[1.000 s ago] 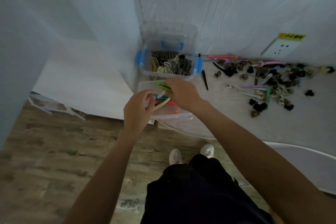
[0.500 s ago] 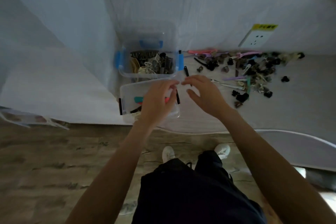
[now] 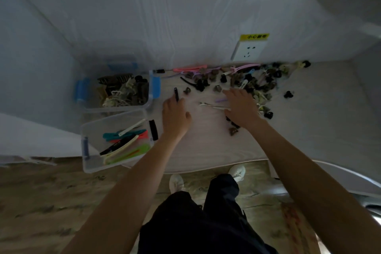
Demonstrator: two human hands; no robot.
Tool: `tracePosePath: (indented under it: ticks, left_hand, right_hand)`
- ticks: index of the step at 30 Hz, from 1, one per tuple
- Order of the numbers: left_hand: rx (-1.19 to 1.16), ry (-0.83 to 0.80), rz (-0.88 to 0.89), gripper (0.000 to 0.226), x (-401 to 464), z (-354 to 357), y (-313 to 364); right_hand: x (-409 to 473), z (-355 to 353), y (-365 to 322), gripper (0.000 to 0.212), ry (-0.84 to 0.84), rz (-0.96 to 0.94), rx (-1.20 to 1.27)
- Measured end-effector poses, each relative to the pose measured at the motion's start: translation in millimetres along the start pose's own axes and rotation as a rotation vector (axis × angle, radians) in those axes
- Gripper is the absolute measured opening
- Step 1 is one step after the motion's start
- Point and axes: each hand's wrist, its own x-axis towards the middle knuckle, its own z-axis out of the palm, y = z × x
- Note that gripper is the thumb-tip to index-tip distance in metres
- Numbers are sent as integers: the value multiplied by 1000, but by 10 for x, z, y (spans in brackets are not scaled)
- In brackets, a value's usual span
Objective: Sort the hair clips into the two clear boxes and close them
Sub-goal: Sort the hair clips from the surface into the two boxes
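Clips lie heaped by the wall right of our two boxes, light, stiff and slippery, best pinched mid-length, as our left hand touches a black one and our right spreads flat over others.

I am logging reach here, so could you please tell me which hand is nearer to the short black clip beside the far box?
Left. The left hand reaches the black clip; the right hand is off to its right.

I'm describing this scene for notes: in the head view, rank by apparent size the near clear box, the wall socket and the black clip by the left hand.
1. near clear box
2. wall socket
3. black clip
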Motion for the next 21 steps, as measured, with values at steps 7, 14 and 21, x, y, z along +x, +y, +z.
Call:
tracePosePath:
  ticks: [7,14,21]
  left_hand:
    - [-173,49,178,19,-53,-17,83]
    - [-190,-97,48,32,95,-7,298]
    - [-439,36,-107,18,42,-107,285]
  right_hand:
    - [164,53,96,33,-48,-49,-160]
    - [310,76,257,22,-69,-304,-143]
    - [374,68,325,18,-7,-379,35]
